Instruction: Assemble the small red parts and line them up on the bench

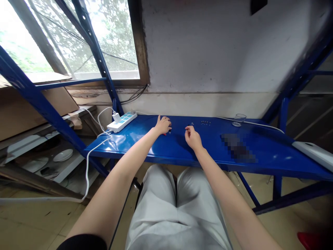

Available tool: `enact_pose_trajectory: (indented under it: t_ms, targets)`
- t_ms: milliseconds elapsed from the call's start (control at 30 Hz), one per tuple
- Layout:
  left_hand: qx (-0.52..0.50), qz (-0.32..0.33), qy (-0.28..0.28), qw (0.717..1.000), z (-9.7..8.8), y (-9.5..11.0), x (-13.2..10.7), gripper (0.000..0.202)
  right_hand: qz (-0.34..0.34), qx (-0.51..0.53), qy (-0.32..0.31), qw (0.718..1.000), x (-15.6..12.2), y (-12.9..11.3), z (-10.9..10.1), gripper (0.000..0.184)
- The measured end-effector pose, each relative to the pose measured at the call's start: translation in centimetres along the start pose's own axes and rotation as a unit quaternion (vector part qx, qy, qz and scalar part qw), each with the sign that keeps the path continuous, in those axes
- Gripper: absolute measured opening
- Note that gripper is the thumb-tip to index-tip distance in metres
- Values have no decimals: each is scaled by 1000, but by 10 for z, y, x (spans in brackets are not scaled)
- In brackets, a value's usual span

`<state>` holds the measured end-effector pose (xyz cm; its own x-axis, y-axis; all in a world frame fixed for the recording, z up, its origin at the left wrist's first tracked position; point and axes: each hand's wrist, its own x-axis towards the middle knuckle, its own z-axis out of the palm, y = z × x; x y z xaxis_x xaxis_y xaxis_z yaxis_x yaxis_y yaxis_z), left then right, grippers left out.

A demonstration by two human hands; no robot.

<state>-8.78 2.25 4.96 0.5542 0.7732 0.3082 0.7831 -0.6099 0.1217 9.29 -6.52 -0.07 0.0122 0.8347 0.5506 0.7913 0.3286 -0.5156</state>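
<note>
Both my hands rest on a glossy blue metal shelf [260, 152] in front of my lap. My left hand [163, 125] lies knuckles up with the index finger stretched forward and the other fingers curled over a small dark object with a red tip, too small to name. My right hand [192, 137] sits a little to the right with its fingers curled together in a pinch; what it holds is hidden. A tiny dark part [191, 124] lies just beyond its fingertips. A short row of small dark screws or beads [205, 122] lies farther back.
A white power strip [122, 121] with a plugged charger and white cable lies at the shelf's left rear. A clear glass [238, 119] stands at the back right, with a white cable behind it. A blurred patch [238, 147] covers something on the right. Blue rack posts flank the shelf.
</note>
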Motion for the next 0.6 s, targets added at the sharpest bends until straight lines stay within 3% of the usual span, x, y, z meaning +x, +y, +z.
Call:
enact_pose_trajectory:
  t_ms: [267, 400, 500, 600]
  targets:
    - [-5, 22, 24, 999, 7, 0, -2, 14, -1, -4, -19, 1000, 0, 3, 1, 26]
    - [-45, 31, 43, 998, 4, 12, -5, 12, 2, -10, -12, 1000, 0, 2, 1, 25]
    - [-100, 29, 88, 991, 5, 29, -11, 14, 13, -19, 6, 1000, 1, 2, 1, 26]
    - [-203, -17, 167, 965, 13, 46, -17, 16, 28, -15, 33, 999, 1, 2, 2, 30]
